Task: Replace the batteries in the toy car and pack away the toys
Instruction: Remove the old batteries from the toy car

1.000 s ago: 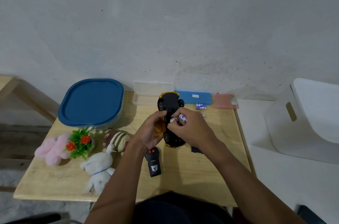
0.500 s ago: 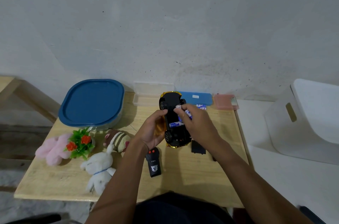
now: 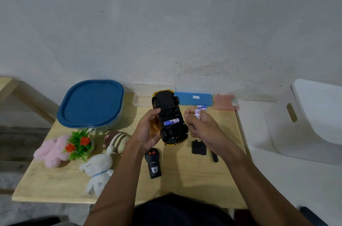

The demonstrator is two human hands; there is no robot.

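Left hand (image 3: 148, 131) grips the upturned black-and-gold plastic toy car (image 3: 166, 99), one blue-and-white battery (image 3: 171, 121) seated; right hand (image 3: 201, 126), beside the car, pinches a second battery (image 3: 197, 114). Black cover (image 3: 199, 147) off, plush toys (image 3: 98, 168) unpacked.

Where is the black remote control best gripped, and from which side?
Probably at its middle, across the two long sides, from above. The remote control lies flat on the table, pointing away from the person; its narrow width suits a pinch, and the red buttons at the far end are avoided.
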